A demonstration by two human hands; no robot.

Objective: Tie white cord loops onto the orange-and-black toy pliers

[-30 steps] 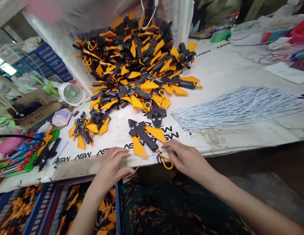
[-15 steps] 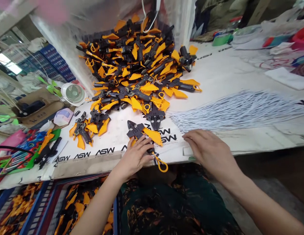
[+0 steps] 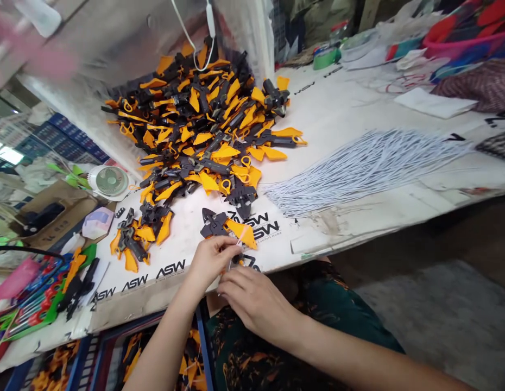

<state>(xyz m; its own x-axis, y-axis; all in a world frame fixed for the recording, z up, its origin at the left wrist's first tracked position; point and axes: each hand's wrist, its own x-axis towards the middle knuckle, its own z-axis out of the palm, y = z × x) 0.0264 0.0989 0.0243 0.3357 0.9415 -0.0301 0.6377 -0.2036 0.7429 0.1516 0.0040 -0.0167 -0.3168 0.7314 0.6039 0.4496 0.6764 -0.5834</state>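
Observation:
A black and orange plastic toy (image 3: 214, 222) lies at the table's front edge, its lower part hidden by my hands. My left hand (image 3: 209, 260) is closed in a pinch on a thin white strand (image 3: 230, 263) over the toy. Just below and to the right, my right hand (image 3: 252, 298) has its fingers pressed together beside the strand's lower end; what they hold is hidden. A fan of white strands (image 3: 358, 174) lies to the right on the table.
A large heap of similar toys (image 3: 203, 119) fills the table's back. At the left are a small fan (image 3: 109, 181), a cardboard box (image 3: 57, 214) and a tray of coloured parts (image 3: 40, 298). Blue crates (image 3: 87, 358) stand below the table edge.
My right hand has moved left from the strands to my left hand. My left hand has gone from lying on the toy to pinching a strand. The view has shifted right.

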